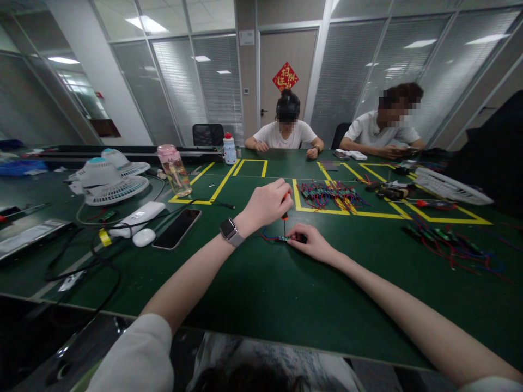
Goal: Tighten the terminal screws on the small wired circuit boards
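My left hand (267,204), with a watch on its wrist, is closed round a small orange-handled screwdriver (285,213) held upright, tip down on a small wired circuit board (281,238) lying on the green table (265,288). My right hand (311,241) presses its fingers together on the board's right end, pinning it to the table. Red and blue wires run out from the board to the left.
A pile of wired boards (327,195) lies beyond in a yellow-taped box, more wires (453,245) at right. A phone (177,228), mouse (144,237), pink bottle (175,170) and fans (110,182) stand at left. Two people sit across the table.
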### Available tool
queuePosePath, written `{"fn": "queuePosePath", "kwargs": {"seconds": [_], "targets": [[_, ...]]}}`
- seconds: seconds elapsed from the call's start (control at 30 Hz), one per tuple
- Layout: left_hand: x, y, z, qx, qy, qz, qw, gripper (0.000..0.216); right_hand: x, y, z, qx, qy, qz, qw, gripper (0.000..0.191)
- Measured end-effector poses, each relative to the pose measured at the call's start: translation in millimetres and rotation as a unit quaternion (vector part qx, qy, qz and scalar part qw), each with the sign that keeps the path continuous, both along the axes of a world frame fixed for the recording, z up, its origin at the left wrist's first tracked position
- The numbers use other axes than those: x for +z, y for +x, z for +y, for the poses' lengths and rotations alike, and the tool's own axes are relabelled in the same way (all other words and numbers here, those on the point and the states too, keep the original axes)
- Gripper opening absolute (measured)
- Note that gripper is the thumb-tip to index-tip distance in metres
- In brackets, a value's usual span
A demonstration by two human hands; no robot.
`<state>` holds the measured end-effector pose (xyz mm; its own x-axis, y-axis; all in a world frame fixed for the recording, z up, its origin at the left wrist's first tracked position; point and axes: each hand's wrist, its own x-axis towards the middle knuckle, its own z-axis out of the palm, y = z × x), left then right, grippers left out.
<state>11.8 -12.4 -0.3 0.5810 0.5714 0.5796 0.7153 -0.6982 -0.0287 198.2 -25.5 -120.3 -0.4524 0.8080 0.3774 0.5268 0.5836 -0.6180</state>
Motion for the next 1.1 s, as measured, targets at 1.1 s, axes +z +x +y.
{"fn": "queuePosePath", "kwargs": {"seconds": [1.1], "targets": [[-3.9, 1.6, 1.6, -0.022, -0.004, -0.016, 1.0, 0.027, 0.9, -0.5, -0.2, -0.001, 0.0, 0.002, 1.0, 0.012]]}}
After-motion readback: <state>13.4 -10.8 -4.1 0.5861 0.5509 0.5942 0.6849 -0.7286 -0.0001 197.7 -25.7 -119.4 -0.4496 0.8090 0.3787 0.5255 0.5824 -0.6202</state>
